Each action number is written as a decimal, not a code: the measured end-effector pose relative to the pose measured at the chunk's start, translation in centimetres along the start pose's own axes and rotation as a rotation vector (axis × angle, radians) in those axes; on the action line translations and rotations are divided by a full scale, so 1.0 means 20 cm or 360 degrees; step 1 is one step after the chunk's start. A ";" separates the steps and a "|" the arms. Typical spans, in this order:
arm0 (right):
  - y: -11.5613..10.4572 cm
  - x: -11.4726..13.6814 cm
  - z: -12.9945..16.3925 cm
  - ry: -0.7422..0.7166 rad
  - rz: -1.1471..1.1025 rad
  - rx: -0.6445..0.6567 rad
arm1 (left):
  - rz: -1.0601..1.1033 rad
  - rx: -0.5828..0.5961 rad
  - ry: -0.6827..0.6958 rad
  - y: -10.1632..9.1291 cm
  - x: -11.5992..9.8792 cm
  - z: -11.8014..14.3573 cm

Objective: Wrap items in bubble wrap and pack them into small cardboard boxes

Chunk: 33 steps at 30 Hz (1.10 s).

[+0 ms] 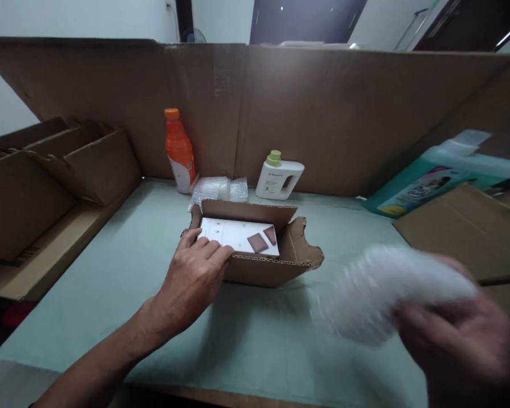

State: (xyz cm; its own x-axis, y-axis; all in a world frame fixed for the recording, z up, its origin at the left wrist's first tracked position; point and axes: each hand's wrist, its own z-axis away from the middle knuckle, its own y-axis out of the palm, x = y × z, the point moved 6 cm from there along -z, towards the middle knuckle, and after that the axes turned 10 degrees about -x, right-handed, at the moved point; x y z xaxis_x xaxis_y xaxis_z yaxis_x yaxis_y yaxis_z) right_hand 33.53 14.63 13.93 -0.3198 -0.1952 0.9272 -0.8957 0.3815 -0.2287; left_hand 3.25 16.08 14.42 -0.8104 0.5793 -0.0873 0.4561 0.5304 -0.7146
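A small open cardboard box (263,273) stands on the pale green cloth with its flaps raised. Inside it lies a white printed carton (229,233) with brown squares on its face. My left hand (198,265) is closed over the box's front left rim, its fingertips at the carton's edge. Off to the right, my right hand (463,334) grips a roll of bubble wrap (378,292), held above the cloth and smeared by motion. Whether anything is wrapped inside that roll cannot be seen.
Behind the box stand an orange bottle (180,150), more bubble wrap (219,188) and a white jug (279,178) with a green cap. A teal liquid jug (433,175) leans at right beside cardboard (463,226). Cardboard bins (29,198) stand left; a cardboard wall (323,107) closes the back.
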 end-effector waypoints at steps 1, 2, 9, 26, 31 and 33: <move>0.03 0.06 -0.07 -0.0028 -0.0014 -0.0078 | -0.0015 -0.0011 -0.0002 0.01 0.00 0.00; 0.09 0.13 -0.14 -0.0071 -0.0029 -0.0078 | -0.0035 -0.0020 -0.0004 0.01 0.00 0.00; 0.44 0.28 -0.38 -0.0659 0.1044 0.0022 | -0.0085 -0.0040 0.0009 0.04 0.02 0.00; 0.59 0.17 -0.36 -0.0423 0.1814 0.0751 | -0.0066 0.0010 -0.0027 0.06 0.04 -0.02; 0.62 0.07 -0.43 -0.0193 0.1527 0.0961 | -0.0057 0.0122 -0.0070 0.07 0.04 -0.05; 0.56 0.09 -0.46 -0.0318 0.1275 0.0754 | 0.0005 0.0070 -0.0090 0.05 0.04 -0.04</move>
State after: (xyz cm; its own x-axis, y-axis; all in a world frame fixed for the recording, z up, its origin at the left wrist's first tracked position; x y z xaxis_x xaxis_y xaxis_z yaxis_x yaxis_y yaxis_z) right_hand 25.73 26.81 15.69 -0.9006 -0.2021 0.3847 -0.4053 0.0712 -0.9114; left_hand 3.40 17.58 14.23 -0.8290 0.5445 -0.1275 0.4430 0.5001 -0.7441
